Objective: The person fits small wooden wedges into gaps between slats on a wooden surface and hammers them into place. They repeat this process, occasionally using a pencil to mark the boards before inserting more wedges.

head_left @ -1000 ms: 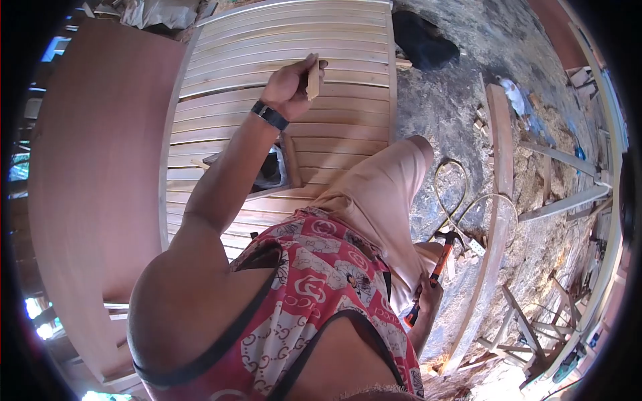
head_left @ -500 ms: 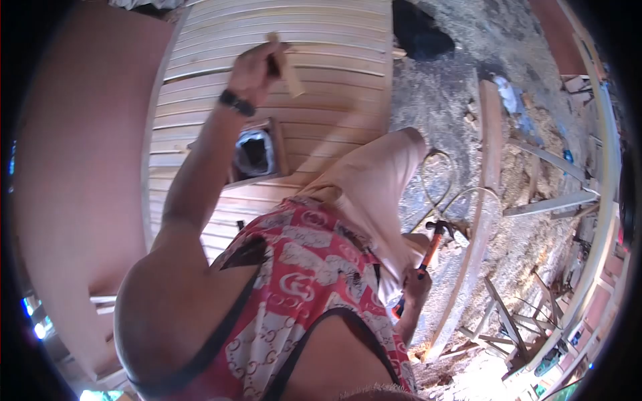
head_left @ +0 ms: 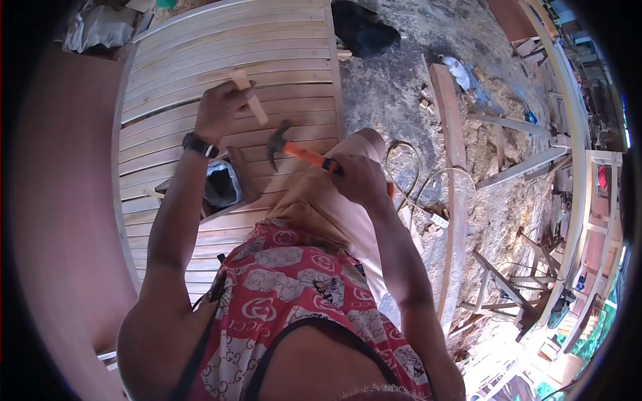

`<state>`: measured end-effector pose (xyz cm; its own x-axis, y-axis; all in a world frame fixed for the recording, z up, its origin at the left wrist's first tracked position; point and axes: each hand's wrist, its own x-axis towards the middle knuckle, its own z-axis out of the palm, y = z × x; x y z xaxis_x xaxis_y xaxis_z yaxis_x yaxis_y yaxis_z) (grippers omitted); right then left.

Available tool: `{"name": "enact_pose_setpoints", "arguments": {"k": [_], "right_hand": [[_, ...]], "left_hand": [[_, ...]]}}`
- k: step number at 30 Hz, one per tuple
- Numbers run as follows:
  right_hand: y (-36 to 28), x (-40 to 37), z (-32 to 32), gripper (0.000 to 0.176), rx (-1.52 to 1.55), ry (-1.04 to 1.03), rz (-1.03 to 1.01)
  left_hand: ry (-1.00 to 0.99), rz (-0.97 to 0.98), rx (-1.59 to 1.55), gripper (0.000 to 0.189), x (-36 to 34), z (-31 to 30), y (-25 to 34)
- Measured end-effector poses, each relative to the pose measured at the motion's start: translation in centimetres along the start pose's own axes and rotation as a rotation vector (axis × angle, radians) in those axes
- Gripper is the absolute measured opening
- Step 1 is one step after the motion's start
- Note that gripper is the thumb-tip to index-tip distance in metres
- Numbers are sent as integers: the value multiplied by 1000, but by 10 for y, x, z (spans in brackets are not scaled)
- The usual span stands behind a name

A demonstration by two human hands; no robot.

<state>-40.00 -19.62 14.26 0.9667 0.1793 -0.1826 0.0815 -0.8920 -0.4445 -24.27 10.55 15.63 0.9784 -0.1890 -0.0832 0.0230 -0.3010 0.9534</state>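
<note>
Over the slatted wooden surface (head_left: 287, 53), my left hand (head_left: 221, 110) grips a short flat piece of light wood (head_left: 256, 107), its fingers closed round the upper part. My right hand (head_left: 361, 179) is wrapped round the orange and black handle of a claw hammer (head_left: 301, 154). The hammer's dark head points toward the wood piece, a little below and right of it, and the two are apart. Below my left hand, a wooden box (head_left: 249, 175) with a plastic lining sits on the slats, its dark inside hard to make out.
A reddish-brown board (head_left: 67, 200) stands along the left. At the right, a long timber (head_left: 455, 154) lies on the dusty ground beside a looped cable (head_left: 419, 175). A black object (head_left: 364, 30) is at the top, and wooden frames stand farther right.
My right hand has raised the hammer from low at my side to over my leg, near the slats. The view has shifted, and my left hand still holds the wood piece.
</note>
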Motion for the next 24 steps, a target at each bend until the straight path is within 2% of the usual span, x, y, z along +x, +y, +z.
{"name": "enact_pose_setpoints", "arguments": {"k": [1,2,4,6,8,10,12,13,14,15,19,23,24], "right_hand": [[-9,17,6,22,9,8,3],[-19,33,12,24,-47,-50,2],[-22,55,21,28,-96,-115,2],[-20,70,31,25,-128,13,-115],[-29,68,16,26,-173,5,-141],[-29,58,10,27,-214,-5,-162],[-23,41,8,31,-106,132,-132],[-22,31,6,31,-105,130,-127],[-22,20,2,31,-72,286,-165],[-20,8,0,32,-39,443,-203],[4,-58,19,41,114,565,8],[41,-130,52,32,126,552,333],[52,-148,61,32,129,551,336]], "left_hand": [[13,105,25,33,13,2,-5],[8,111,34,33,31,3,-9],[69,277,321,29,70,8,-25],[38,358,279,29,126,18,-64],[73,352,273,29,143,39,-44],[53,393,260,30,177,59,-56],[38,442,244,30,206,76,-62],[27,359,315,31,213,84,-64],[17,277,384,31,220,92,-65],[30,251,305,33,230,101,-77],[41,297,214,32,249,116,-101],[-25,368,306,29,241,116,-83],[-31,380,356,32,236,117,-77]]}}
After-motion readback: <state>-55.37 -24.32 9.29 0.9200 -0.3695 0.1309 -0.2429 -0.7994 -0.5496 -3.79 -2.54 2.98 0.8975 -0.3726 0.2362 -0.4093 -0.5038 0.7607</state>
